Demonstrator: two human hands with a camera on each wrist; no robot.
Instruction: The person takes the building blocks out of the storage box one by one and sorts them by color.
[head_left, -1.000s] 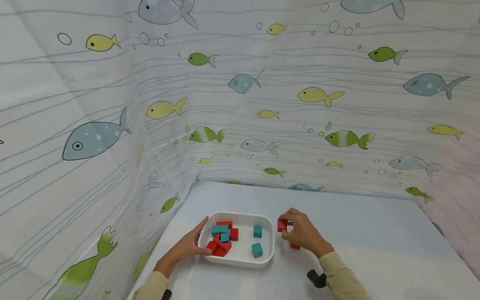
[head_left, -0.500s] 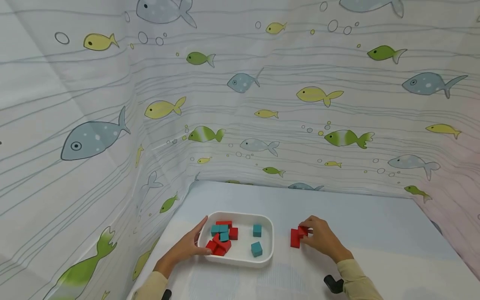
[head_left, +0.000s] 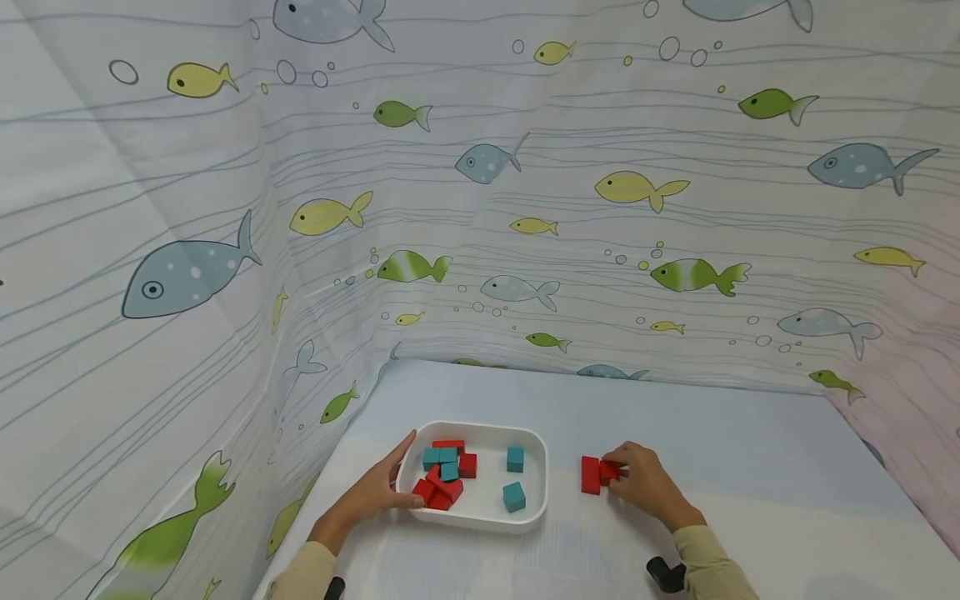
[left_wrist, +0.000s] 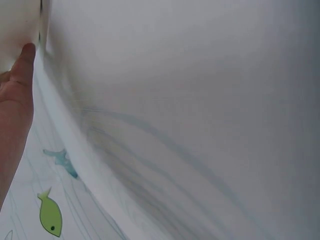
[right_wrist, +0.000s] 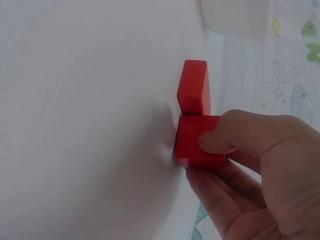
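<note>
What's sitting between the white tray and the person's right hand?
The head view shows a longer red block nearer the white tray, then a smaller red block, gripped by the right hand.

Head view: soft, even, moderately dim light, a pinkish cast on the curtain point(head_left: 918, 333) at the right edge, faint diffuse shadow on the bench point(head_left: 735, 458) near the right hand point(head_left: 648, 485), small detail slightly soft. Left wrist: grey, hazy, low contrast, the pale cloth point(left_wrist: 210, 75) blurred and darkening toward the right edge. Right wrist: dim, broad soft-edged shadow left of the red block point(right_wrist: 197, 135), background fish point(right_wrist: 302, 99) out of focus.
</note>
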